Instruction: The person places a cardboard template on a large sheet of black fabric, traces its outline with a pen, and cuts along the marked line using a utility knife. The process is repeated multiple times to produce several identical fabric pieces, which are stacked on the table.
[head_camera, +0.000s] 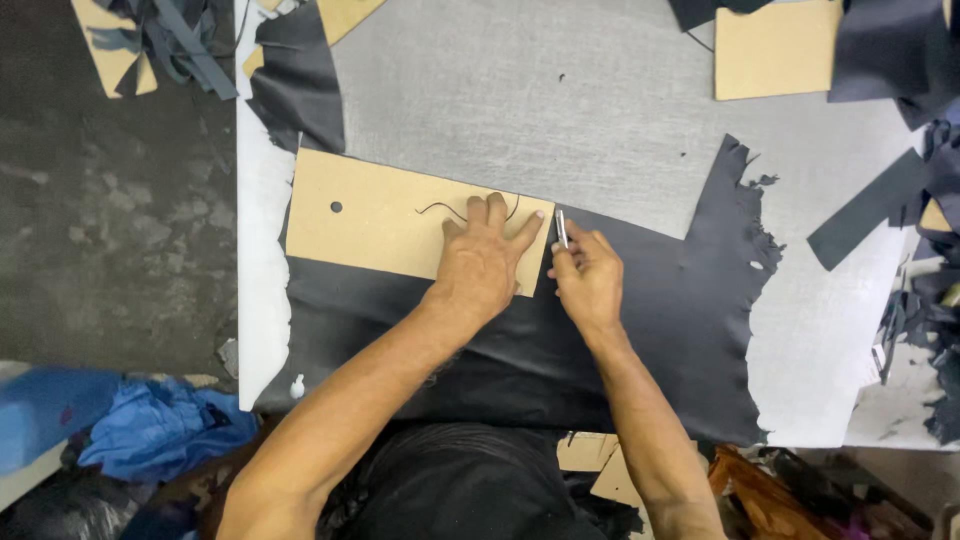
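Dark offcuts (296, 85) ringing my grey surface (560, 110), left hand (482, 262) flat on cardboard template (385, 215), long axis left-right, right hand (588, 278) gripping blade (561, 228) upright over black leather (680, 320).

left hand (482, 262) pressed flat on cardboard pattern (385, 215) | pattern laid on dark leather (660, 300) | small blade (561, 228) gripped by right hand (588, 275), held at pattern's edge just beside left fingertips

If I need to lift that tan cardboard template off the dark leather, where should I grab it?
Probably the cardboard template's left short edge, approached from the left: it lies flat and bare there, while the left hand presses its right end and the right hand holds a blade alongside.
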